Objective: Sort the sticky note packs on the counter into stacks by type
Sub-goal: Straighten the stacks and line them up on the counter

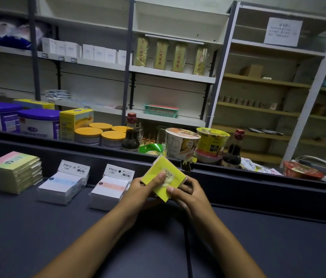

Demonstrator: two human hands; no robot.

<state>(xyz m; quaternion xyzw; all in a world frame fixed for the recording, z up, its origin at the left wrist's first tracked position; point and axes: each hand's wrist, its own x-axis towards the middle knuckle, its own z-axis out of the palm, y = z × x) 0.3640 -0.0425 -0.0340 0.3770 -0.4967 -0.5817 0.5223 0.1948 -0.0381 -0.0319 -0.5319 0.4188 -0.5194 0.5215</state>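
A yellow sticky note pack (163,169) marked 2207 is held above the dark counter (38,237) by both hands. My left hand (144,188) grips its left edge with the thumb on the label. My right hand (186,192) pinches its lower right corner. To the left, three stacks stand on the counter: a pastel pink-green-yellow stack (14,170) at the far left, a stack of white packs with a blue stripe (63,187), and a stack of white packs with a pink stripe (111,189) beside my left hand.
A raised dark ledge (258,177) runs behind the counter. Beyond it stand purple-lidded tubs (38,121), orange-lidded tins (100,133), soy sauce bottles (131,135), noodle cups (182,142) and a red bowl (302,171). Shelving fills the background.
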